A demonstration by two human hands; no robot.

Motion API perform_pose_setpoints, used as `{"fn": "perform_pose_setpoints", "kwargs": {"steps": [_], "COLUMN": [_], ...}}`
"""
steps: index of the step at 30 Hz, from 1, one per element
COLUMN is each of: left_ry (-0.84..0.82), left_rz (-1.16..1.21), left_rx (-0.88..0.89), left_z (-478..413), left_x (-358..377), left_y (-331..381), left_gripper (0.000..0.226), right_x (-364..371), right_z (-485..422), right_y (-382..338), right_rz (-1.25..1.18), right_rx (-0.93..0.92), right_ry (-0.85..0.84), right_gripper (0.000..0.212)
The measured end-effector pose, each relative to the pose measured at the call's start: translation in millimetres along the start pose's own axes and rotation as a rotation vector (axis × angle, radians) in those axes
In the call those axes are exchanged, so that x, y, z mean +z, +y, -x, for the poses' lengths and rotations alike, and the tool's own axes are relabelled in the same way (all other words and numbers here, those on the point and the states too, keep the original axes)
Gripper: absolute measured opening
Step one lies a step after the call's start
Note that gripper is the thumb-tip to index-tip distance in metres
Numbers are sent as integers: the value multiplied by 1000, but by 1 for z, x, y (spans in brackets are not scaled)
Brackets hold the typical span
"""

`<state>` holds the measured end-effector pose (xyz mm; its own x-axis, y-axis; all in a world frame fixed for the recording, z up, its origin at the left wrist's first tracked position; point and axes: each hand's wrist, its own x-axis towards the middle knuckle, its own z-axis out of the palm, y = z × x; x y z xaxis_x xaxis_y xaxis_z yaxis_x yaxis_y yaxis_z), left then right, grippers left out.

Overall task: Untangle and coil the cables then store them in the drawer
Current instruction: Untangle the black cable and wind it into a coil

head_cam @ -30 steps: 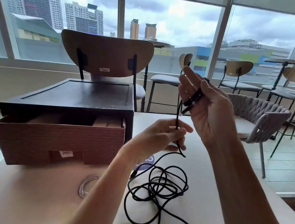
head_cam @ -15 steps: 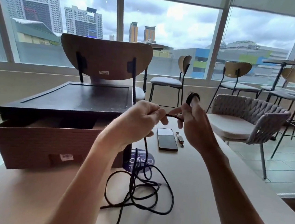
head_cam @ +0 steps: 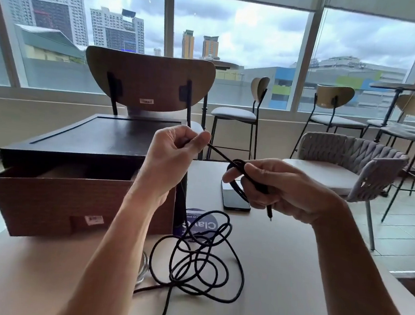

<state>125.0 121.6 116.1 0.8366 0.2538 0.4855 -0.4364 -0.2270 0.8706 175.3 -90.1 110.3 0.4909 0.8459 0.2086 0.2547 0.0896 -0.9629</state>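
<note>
Left hand (head_cam: 174, 152) pinches the black cable (head_cam: 220, 153) at frame centre — a taut strand runs to the right hand (head_cam: 284, 186), gripping a small coil, apparently looped round its fingers. The rest lies tangled at lower centre.

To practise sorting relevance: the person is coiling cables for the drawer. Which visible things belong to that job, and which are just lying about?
Job: black cable, gripped by left hand and right hand; pale cable coil on the table; open drawer.
Lying about: phone; round blue sticker; woven chair.
</note>
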Motion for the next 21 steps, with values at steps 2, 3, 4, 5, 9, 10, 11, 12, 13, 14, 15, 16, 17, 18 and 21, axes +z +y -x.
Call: {"fn": "perform_pose_setpoints", "kwargs": {"steps": [2,3,4,5,9,10,11,12,13,14,15,16,17,18,21], "left_ry": [0,-8,-19,-32,-74,-86,-103,-125,-150,-173,-190,-202,-212,-225,-321], "left_rz": [16,18,15,7,-78,-115,-153,-190,-223,-250,-272,-290,-307,-329,-414], "left_rx": [17,19,21,25,82,95,106,115,117,114,105,94,85,81,50], "left_z": [0,0,0,0,-3,-4,-4,-4,-4,-4,-3,-2,-1,1,9], "left_x": [2,2,3,5,14,17,20,22,24,26,28,30,32,35,44], "left_y": [-3,-5,-8,-11,-21,-23,-24,-25,-26,-28,-28,-28,-28,-26,-16], "left_gripper": [25,24,25,25,23,22,21,20,19,20,21,23,25,27,36], "right_x": [-1,-1,-2,-2,-2,-2,-3,-4,-6,-7,-9,-10,-12,-14,-15], "right_z": [2,2,3,3,2,0,-1,-3,-5,-7,-10,-11,-12,-12,-12], "right_y": [0,0,0,0,-2,-2,-2,-2,-2,-1,0,1,2,2,1], "right_rz": [-93,-143,-192,-234,-355,-383,-414,-451,-491,-529,-570,-616,-666,-707,-769], "right_rx": [-51,-75,-98,-122,-236,-260,-280,-296,-310,-321,-333,-346,-357,-366,-395], "right_ry": [-62,-82,-85,-74,7,22,37,51,67,86,101,104,97,93,135], "right_gripper": [36,32,29,27,23,24,26,28,31,33,34,35,36,38,43]}}
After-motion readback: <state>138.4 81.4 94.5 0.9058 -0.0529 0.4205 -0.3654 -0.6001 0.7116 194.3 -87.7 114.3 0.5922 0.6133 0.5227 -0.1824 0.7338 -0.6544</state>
